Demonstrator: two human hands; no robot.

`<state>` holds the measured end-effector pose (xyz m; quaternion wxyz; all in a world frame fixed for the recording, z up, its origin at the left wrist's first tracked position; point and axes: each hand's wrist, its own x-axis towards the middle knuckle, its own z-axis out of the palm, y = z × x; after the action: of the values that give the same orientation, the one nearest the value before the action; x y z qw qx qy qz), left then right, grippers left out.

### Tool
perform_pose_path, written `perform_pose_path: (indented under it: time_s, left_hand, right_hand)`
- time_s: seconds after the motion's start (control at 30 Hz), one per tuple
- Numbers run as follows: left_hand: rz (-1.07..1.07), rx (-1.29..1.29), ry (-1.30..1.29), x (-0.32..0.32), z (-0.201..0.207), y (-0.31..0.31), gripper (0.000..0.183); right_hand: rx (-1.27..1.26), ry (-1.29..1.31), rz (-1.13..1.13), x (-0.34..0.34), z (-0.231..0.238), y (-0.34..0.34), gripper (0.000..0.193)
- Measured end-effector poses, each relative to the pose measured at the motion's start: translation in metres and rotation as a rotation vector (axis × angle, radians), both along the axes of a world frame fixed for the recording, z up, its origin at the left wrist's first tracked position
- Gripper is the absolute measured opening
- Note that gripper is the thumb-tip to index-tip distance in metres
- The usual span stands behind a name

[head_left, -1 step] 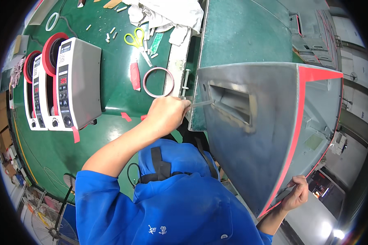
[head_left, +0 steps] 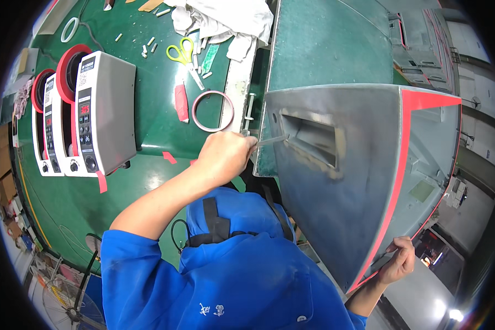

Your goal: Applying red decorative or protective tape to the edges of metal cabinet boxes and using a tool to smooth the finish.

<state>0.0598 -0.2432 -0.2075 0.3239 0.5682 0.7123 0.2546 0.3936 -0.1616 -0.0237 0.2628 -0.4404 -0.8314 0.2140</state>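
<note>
Nothing's really shifting since a sec ago, left hand [head_left: 227, 155] is clamping a thin strip [head_left: 272, 141] at the grey panel [head_left: 335, 203]'s slot [head_left: 317, 135], maybe risking scratches if it's slipping, and can't tell if right hand [head_left: 400, 262] is gripping.

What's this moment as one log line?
Left hand: holds thin strip, tip at rectangular opening | Right hand: at edge of grey casing | Bench: scissors, tape ring

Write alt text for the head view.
A person's left hand holds a thin strip, its tip at a rectangular opening in a grey, red-edged part; the right hand is by its lower end. Scissors lie on a green table.
</note>
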Motion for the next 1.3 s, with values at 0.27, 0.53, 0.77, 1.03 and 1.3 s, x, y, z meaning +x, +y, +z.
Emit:
perform_pose_path:
  time_s: [0.27,0.53,0.77,1.03,1.3]
  left_hand:
    - [0.035,-0.115,-0.167,0.002,0.006,-0.002,0.015]
    - [0.091,-0.126,-0.199,0.013,-0.002,-0.003,0.016]
    - [0.107,-0.156,-0.237,0.013,-0.003,0.005,0.012]
    - [0.139,-0.112,-0.255,0.018,-0.004,0.000,0.013]
    - [0.145,-0.091,-0.226,0.020,-0.005,0.001,0.018]
  right_hand:
    - [0.001,0.036,-0.023,0.003,-0.001,-0.001,0.031]
    - [-0.014,0.030,-0.033,-0.001,-0.001,-0.002,0.030]
    - [0.005,0.024,-0.050,-0.004,-0.001,0.000,0.031]
    - [0.002,0.028,-0.023,-0.004,-0.002,-0.001,0.032]
    - [0.013,0.022,-0.017,-0.004,0.000,0.001,0.032]
